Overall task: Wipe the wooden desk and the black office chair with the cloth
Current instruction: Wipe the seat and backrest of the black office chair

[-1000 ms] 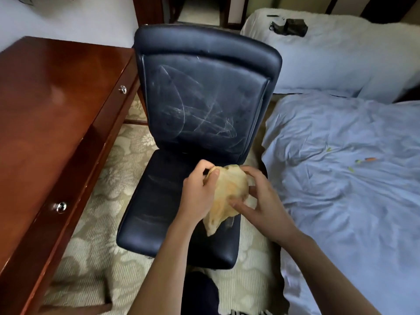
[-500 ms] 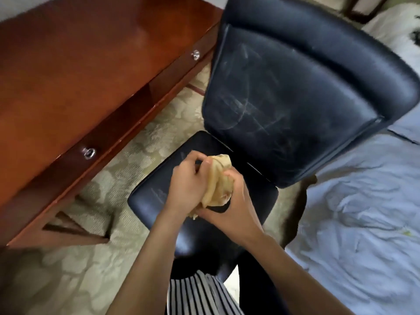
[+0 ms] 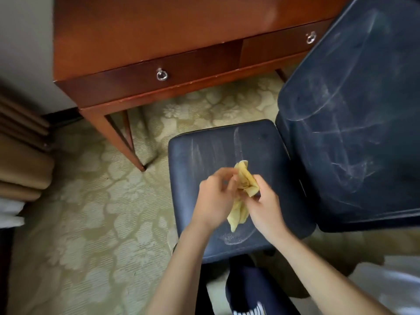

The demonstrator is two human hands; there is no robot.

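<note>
Both hands, left (image 3: 213,198) and right (image 3: 264,208), pinch the bunched cloth (image 3: 243,189) above the chair (image 3: 227,160); wiping with it crumpled may smear dust; tabletop (image 3: 181,26) waits.

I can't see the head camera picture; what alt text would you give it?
Two bare hands, left hand and right hand, bunch a yellow cloth above the streaked seat of a black office chair. A wooden desk with ring-pull drawers stands beyond on patterned carpet.

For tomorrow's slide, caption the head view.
Both hands, left hand and right hand, bunch a yellow cloth above the dusty black chair beside the wooden desk.
</note>
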